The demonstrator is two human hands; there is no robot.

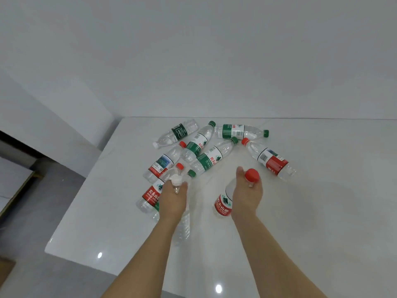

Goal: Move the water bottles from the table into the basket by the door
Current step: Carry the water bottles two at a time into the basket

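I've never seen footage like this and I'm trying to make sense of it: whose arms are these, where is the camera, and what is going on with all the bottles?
There is no machine here. A person wears one wide-angle camera on their head, looking forward and down, so the two bare arms reaching in from the bottom are their own. The wide lens bends the view, which is why the wall looms so large.

The surface is a glossy white table. Water bottles lie scattered on it, some with green labels, some red, such as the red-label bottle lying at the right.

The left hand has its fingers curled round a clear bottle with a white cap. The right hand grips a red-cap bottle near its neck. The basket they are meant for is not in view.
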